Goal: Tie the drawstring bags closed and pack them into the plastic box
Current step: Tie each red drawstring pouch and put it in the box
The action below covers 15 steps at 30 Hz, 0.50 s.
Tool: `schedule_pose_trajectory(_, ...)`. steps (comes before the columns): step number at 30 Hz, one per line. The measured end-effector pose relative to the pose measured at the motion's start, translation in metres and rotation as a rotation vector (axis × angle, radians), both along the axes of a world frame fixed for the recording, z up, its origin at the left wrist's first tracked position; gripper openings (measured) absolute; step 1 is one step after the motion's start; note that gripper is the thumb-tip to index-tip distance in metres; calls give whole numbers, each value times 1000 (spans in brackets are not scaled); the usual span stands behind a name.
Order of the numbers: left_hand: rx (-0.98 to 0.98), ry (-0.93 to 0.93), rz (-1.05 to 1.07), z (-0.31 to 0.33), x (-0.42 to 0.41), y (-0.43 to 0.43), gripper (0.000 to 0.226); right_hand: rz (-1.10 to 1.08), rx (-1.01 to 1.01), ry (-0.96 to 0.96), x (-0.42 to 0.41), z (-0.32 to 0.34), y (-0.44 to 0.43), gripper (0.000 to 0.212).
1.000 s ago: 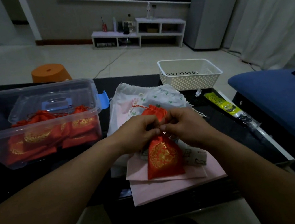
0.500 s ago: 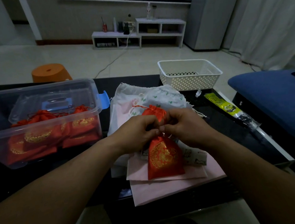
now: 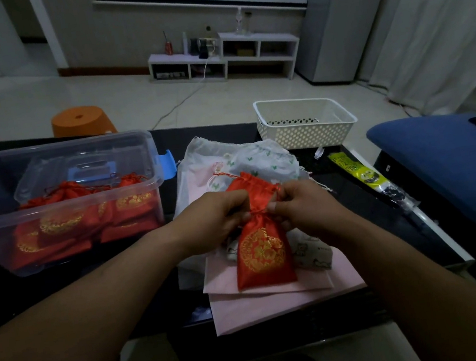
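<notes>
Left hand: the left hand (image 3: 214,217) is at the neck of the red drawstring bag (image 3: 262,253), from the left side; its fingers (image 3: 238,203) are curled and pinch the gathered cloth there.
Right hand: the right hand (image 3: 304,206) meets it from the right; its fingers (image 3: 275,204) are curled and pinch the same neck. The two hands are nearly touching.
Cord: too thin to tell which fingers hold it.
Bag held: upright and tilted slightly, gold round emblem facing the camera, mouth gathered above the hands, lower edge resting on the pink bags (image 3: 278,303).
Pale bags: a heap of white printed cloth bags (image 3: 258,159) lies just behind the hands.
Plastic box: the clear plastic box (image 3: 57,147) stands open on the left of the tabletop (image 3: 3,302), well apart from the held bag, a blue latch (image 3: 167,165) on its right end.
Box contents: several red bags (image 3: 82,214) with gold emblems lie inside.
Other items: a white perforated basket (image 3: 307,137) at the far right of the tabletop; a yellow-green packet (image 3: 354,170) near the right edge.
</notes>
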<state>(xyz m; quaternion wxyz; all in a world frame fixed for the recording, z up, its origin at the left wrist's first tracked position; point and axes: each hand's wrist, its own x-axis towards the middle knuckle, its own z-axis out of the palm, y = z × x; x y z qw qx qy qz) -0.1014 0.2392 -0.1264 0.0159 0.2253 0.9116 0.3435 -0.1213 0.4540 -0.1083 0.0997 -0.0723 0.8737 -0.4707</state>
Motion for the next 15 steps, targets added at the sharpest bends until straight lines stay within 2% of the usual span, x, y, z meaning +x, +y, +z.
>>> schedule_pose_trajectory(4, -5, -2, 8, -2, 1, -5, 19, -19, -58, -52, 0, 0, 0, 24)
schedule_pose_trajectory(7, -10, -28, 43, -1, 1, -7, 17, -24, -135, -73, 2, 1, 1, 21)
schedule_pose_trajectory(10, 60, -88, 111, 3, 3, -3, 15, -30, -130, -51, 1, 1, -1, 13)
schedule_pose_trajectory(15, 94, -160, 241, 0, 7, 8, 38, -59, -129, -40, 0, 0, -9, 10)
